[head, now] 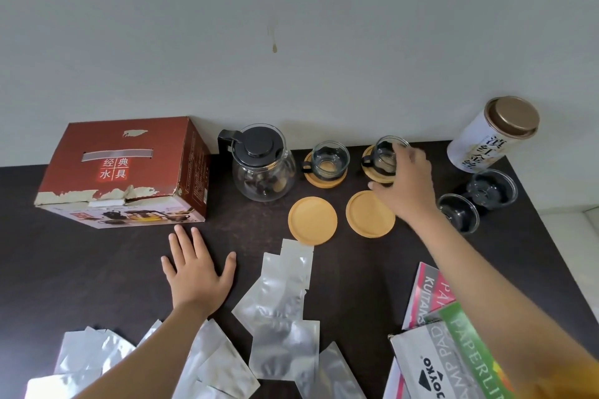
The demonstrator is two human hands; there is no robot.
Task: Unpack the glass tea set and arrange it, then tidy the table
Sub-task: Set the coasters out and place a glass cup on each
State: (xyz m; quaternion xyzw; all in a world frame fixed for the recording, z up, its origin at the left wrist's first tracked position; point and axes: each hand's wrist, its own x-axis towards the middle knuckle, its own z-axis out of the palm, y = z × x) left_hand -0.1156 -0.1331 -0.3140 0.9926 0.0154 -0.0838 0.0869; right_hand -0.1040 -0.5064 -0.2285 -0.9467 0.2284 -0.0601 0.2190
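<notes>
Silver foil pouches (285, 311) and paper pads (453, 343) litter the near edge of a dark table (81, 269). The left hand (197, 272) lies flat on the tabletop, fingers spread, holding nothing. Beyond it sit two bare wooden coasters (312, 220). The right hand (406, 181) grips a glass cup (385, 155) at its rim, the cup resting on a coaster. Another cup (329, 160), a glass teapot (262, 165), the red box (126, 168) and a tea canister (492, 136) line the wall; two more cups (491, 188) stand at right.
</notes>
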